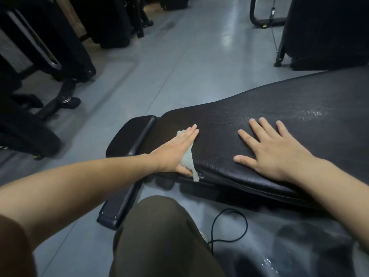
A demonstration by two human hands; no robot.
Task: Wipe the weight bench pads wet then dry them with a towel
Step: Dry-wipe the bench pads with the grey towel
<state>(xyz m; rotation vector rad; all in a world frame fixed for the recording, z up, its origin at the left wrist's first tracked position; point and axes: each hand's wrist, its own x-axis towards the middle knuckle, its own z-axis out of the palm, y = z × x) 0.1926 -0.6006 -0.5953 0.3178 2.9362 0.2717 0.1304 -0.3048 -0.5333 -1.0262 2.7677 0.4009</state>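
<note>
A long black bench pad (pixel 269 108) runs from the middle of the view to the right. Water drops glisten on its far right part. A smaller black pad (pixel 131 136) sits at its left end. My left hand (pixel 177 148) lies flat with straight fingers on a pale blue-grey cloth (pixel 188 156), pressing it onto the big pad's left end; the cloth hangs over the near edge. My right hand (pixel 273 148) rests flat on the pad with fingers spread, holding nothing.
Grey floor surrounds the bench. Black gym machines (pixel 50 62) stand at the left and another (pixel 327 33) at the back right. A black cord (pixel 229 226) loops on the floor near my knee (pixel 159 236). A wet patch (pixel 265 262) shines on the floor at the lower right.
</note>
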